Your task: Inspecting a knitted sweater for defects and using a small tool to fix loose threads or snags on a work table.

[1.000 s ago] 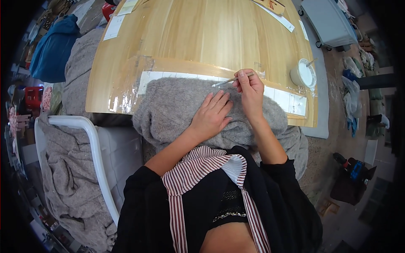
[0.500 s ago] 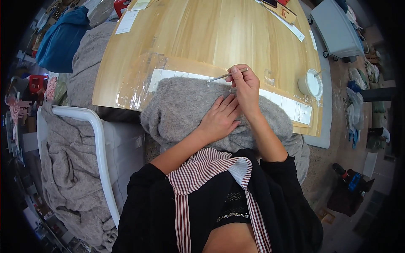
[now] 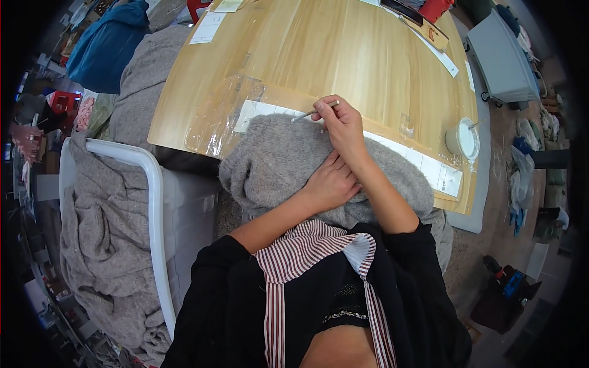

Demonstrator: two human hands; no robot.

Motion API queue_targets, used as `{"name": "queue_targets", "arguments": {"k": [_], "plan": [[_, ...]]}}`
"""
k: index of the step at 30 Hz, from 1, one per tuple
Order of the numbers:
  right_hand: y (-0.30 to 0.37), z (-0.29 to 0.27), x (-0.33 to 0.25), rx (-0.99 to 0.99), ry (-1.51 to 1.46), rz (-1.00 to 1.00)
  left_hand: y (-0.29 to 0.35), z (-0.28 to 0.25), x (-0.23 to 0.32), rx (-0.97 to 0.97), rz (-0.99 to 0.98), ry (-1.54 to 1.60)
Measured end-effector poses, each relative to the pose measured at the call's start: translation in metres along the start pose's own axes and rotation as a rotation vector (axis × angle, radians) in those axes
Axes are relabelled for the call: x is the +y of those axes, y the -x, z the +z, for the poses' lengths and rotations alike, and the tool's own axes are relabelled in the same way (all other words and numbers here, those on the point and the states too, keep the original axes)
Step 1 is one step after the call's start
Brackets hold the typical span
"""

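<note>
A fuzzy grey knit piece (image 3: 270, 150) is draped over the near edge of the wooden table and down toward my lap. My left hand (image 3: 331, 183) lies flat on the knit, with its fingers partly covered by my right wrist. Above it, my right hand (image 3: 342, 127) pinches a slim pen-like stick (image 3: 302, 115). The stick's pale tip points left and meets the far edge of the knit. Beneath that edge runs a marked white paper strip (image 3: 253, 110), taped to the table.
A cup of white liquid (image 3: 461, 140), with a stick standing in it, is at the table's right. A white plastic bin (image 3: 153, 196) full of grey knits stands left. A phone (image 3: 402, 11) lies at the far right of the wooden table (image 3: 294, 55).
My right hand and the stick have moved left along the knit's far edge. My left hand stays on the knit, now more covered by my right wrist. The view has shifted slightly.
</note>
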State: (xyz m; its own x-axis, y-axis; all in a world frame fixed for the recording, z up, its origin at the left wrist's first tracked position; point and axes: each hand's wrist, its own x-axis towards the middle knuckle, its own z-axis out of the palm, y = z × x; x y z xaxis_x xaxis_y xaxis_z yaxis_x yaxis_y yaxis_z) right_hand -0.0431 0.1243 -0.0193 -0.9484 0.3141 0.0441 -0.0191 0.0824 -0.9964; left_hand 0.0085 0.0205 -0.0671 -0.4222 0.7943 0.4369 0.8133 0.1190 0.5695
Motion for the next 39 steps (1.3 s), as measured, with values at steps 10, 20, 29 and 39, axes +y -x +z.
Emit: {"name": "queue_targets", "arguments": {"k": [10, 20, 29, 39], "plan": [[0.005, 0.008, -0.015, 0.07, 0.098, -0.006, -0.004, -0.007, 0.004, -0.073, -0.056, 0.012], [0.1, -0.231, -0.053, 0.887, 0.458, -0.244, 0.124, -0.108, -0.014, 0.748, -0.609, -0.065], [0.111, -0.408, 0.033, 0.813, 0.991, -0.015, 0.179, -0.104, -0.111, 0.507, -1.029, 0.552], [0.153, -0.152, -0.023, 0.309, 0.19, -0.102, 0.08, -0.174, 0.031, 0.495, -0.785, 0.589]]}}
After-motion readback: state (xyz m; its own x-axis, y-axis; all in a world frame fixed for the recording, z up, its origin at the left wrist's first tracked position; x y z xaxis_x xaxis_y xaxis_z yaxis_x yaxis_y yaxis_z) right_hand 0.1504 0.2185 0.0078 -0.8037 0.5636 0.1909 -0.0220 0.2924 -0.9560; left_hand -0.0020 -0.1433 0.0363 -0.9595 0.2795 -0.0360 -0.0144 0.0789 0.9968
